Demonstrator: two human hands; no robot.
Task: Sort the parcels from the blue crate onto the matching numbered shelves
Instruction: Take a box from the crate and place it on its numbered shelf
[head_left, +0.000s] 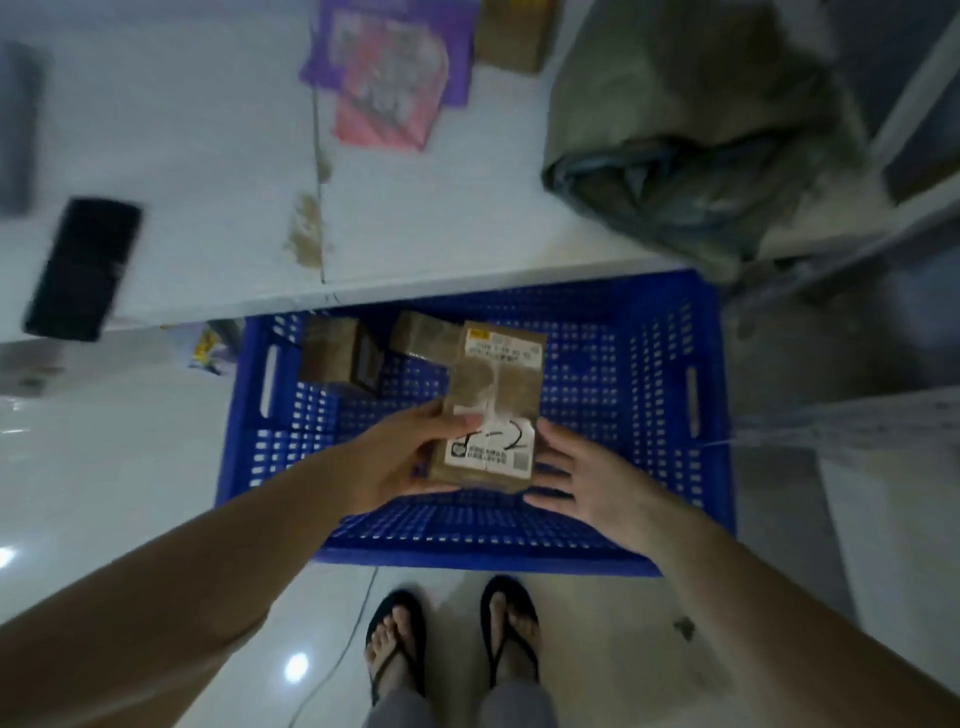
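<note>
A brown cardboard parcel (493, 405) with a white label and a handwritten number ending in "2" is held above the blue crate (623, 364). My left hand (400, 457) grips its near left corner, thumb on top. My right hand (587, 478) is by its near right edge with fingers spread; whether it touches the box is unclear. Two more brown parcels lie at the crate's far side, one (337, 358) to the left and one (423, 335) partly hidden behind the held box.
A white table (208, 156) runs above the crate, carrying a black phone (83, 267), a purple and pink packet (395, 67), a cardboard box (514, 31) and a grey-green bag (691, 130). A white shelf frame (883, 467) stands to the right. My feet in black sandals (452, 639) are below the crate.
</note>
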